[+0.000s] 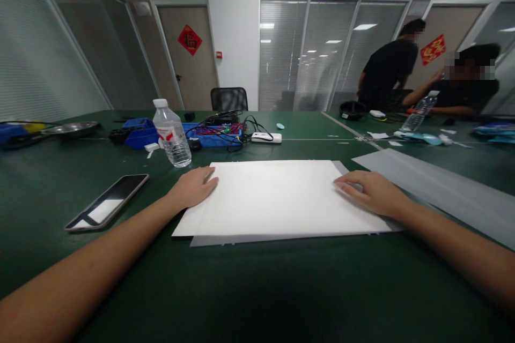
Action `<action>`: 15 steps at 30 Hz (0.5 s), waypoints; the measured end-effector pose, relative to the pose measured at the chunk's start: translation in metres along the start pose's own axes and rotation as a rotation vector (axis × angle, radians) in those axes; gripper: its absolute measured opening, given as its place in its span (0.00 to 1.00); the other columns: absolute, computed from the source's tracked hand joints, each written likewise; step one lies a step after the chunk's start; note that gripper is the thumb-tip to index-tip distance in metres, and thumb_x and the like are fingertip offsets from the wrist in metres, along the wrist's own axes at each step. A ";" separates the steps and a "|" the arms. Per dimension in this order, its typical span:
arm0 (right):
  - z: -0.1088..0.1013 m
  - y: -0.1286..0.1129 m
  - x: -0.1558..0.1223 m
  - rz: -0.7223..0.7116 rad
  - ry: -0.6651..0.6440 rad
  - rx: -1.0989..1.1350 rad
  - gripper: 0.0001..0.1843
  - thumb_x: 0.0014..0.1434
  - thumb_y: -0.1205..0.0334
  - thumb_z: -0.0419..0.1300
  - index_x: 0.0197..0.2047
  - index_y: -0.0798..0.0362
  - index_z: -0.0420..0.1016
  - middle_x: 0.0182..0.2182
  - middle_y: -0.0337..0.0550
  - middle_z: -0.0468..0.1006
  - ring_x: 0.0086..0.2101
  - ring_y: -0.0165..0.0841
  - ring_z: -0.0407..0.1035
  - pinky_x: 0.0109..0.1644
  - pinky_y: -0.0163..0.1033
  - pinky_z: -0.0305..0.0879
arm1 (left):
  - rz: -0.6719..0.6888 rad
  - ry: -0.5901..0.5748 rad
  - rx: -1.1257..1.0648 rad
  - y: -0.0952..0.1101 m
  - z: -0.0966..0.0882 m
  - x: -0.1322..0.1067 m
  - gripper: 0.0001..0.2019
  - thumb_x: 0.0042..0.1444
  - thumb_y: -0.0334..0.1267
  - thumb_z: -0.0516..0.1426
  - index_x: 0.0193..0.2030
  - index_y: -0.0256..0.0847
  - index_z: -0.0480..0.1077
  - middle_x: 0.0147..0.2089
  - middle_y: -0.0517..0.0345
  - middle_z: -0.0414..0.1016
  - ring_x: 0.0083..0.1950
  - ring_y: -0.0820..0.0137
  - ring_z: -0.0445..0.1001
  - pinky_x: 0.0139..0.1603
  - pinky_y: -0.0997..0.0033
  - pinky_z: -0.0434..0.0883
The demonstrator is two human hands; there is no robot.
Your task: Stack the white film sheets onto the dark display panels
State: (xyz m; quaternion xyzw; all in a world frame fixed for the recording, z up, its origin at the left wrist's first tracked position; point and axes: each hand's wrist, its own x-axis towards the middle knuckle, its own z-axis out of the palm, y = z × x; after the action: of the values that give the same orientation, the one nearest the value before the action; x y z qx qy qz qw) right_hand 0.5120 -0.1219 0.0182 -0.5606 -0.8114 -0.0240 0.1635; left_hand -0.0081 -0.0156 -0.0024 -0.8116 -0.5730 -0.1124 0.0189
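A white sheet or thin board point(277, 198) lies flat on the dark green table in front of me. Under it, a translucent sheet point(217, 241) sticks out along the near edge and at the far right corner. My left hand point(195, 186) rests on the left edge of the white sheet, thumb stretched over its top and apart from the fingers. On the right edge lies my right hand point(372, 190), its fingers reaching inward on the surface with the thumb a little apart. Neither hand visibly lifts the sheet.
A phone point(108, 202) and a water bottle point(172, 136) are at the left. Beyond stand blue trays with tangled cables point(223, 131) and a white power strip point(266, 138). Another translucent sheet point(442, 187) lies right. Two people point(388, 69) are at the far right, near another bottle point(420, 111).
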 end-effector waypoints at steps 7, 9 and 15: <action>0.004 -0.005 0.000 -0.016 -0.022 0.005 0.28 0.73 0.41 0.48 0.53 0.48 0.83 0.56 0.44 0.80 0.55 0.44 0.75 0.62 0.58 0.71 | -0.006 0.002 -0.006 0.001 0.000 -0.001 0.34 0.67 0.54 0.46 0.70 0.33 0.68 0.72 0.40 0.70 0.71 0.50 0.70 0.72 0.54 0.64; 0.006 -0.007 0.000 -0.028 -0.016 0.010 0.27 0.73 0.41 0.49 0.53 0.48 0.83 0.57 0.45 0.80 0.56 0.44 0.74 0.63 0.59 0.70 | -0.008 0.004 -0.011 0.001 -0.001 -0.002 0.34 0.67 0.55 0.46 0.70 0.33 0.68 0.72 0.40 0.70 0.71 0.50 0.70 0.71 0.53 0.64; 0.005 -0.010 0.000 -0.123 -0.025 0.067 0.25 0.72 0.43 0.51 0.56 0.47 0.82 0.59 0.46 0.79 0.58 0.45 0.73 0.64 0.59 0.70 | -0.013 0.009 -0.004 -0.004 0.003 0.000 0.34 0.66 0.52 0.47 0.71 0.33 0.68 0.72 0.42 0.70 0.72 0.53 0.70 0.72 0.56 0.64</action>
State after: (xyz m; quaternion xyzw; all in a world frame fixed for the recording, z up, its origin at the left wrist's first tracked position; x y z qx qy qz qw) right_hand 0.5017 -0.1248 0.0147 -0.5040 -0.8468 0.0001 0.1701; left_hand -0.0110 -0.0136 -0.0053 -0.8073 -0.5781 -0.1173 0.0191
